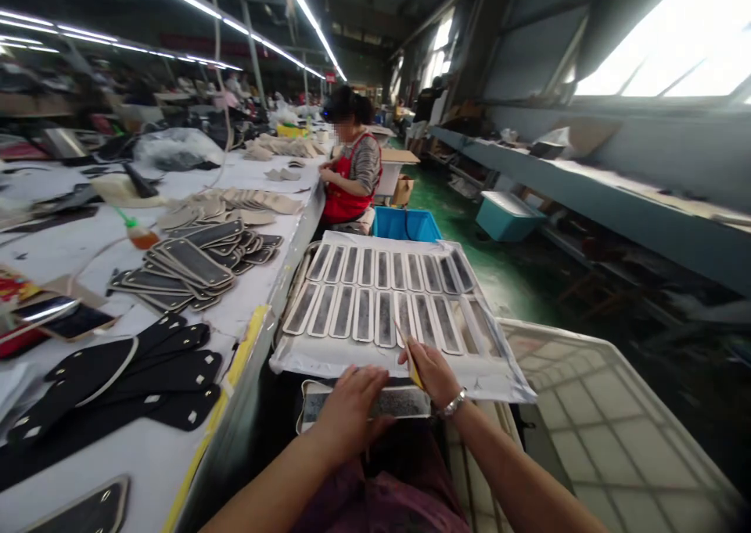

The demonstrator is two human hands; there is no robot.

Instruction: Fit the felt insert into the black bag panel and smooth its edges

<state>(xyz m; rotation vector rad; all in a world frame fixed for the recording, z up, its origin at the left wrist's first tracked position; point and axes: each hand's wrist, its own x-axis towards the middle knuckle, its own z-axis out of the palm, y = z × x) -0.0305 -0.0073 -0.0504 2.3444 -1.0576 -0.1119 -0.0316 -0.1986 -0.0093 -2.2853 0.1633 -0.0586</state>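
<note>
My left hand lies fingers-down on a long dark strip piece with a pale border that rests in front of me, holding it in place. My right hand is closed around a thin yellow-handled brush whose tip points up toward the board. Just beyond both hands lies a white board carrying two rows of several similar dark, pale-bordered strips.
A long white worktable on my left holds stacks of dark strips, black leather pieces and a glue bottle. A person in a red apron sits farther along. Blue bins and a white plastic crate stand to my right.
</note>
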